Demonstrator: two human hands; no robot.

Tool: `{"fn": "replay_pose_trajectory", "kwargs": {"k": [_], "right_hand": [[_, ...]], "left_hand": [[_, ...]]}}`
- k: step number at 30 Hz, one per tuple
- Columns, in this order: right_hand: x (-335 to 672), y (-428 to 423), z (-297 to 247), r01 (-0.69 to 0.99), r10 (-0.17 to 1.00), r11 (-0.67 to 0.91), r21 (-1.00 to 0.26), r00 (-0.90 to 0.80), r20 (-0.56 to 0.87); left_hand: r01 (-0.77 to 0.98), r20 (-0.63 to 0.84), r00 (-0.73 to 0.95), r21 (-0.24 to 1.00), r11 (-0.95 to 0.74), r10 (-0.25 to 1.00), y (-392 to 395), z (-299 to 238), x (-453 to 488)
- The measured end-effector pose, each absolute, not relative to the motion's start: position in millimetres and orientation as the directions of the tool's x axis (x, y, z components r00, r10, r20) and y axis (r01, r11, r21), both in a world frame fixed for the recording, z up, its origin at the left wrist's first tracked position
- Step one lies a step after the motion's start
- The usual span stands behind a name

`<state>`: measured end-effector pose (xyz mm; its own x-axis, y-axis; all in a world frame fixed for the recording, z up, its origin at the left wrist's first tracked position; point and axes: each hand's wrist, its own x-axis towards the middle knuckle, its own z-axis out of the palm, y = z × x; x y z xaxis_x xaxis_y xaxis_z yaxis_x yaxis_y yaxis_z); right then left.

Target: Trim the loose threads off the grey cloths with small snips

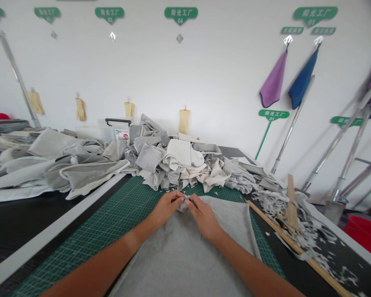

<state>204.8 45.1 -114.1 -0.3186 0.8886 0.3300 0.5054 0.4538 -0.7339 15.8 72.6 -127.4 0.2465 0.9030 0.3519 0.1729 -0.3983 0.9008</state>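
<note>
A large piece of grey cloth (pixel 185 255) lies spread over a green cutting mat (pixel 111 218) in front of me. At its far edge, my left hand (pixel 168 204) pinches a gathered bit of the cloth between thumb and fingers. Close beside it, my right hand (pixel 202 212) is closed on the same gathered bit, its thumb and index finger pressed together. The thumbs almost meet, and the small fold between them is partly hidden. Just beyond the hands rises a heap of grey and off-white cloth pieces (pixel 179 154).
More layered cloth (pixel 49 161) covers the left side. To the right are a long wooden strip (pixel 299 249), a shorter wooden ruler (pixel 292 202), scissors (pixel 282 225) and scattered scraps (pixel 315 239). A red basin (pixel 365 235) and metal poles (pixel 292 123) stand farther right.
</note>
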Motion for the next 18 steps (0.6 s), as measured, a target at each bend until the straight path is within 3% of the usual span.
{"fn": "replay_pose_trajectory", "kwargs": {"k": [18], "right_hand": [[205.5,48.0,-117.5,0.488,0.881,0.466,-0.738,-0.329,0.339]], "left_hand": [[0.136,0.312,0.252,0.926,-0.353,0.916,75.2,-131.2,17.5]]}}
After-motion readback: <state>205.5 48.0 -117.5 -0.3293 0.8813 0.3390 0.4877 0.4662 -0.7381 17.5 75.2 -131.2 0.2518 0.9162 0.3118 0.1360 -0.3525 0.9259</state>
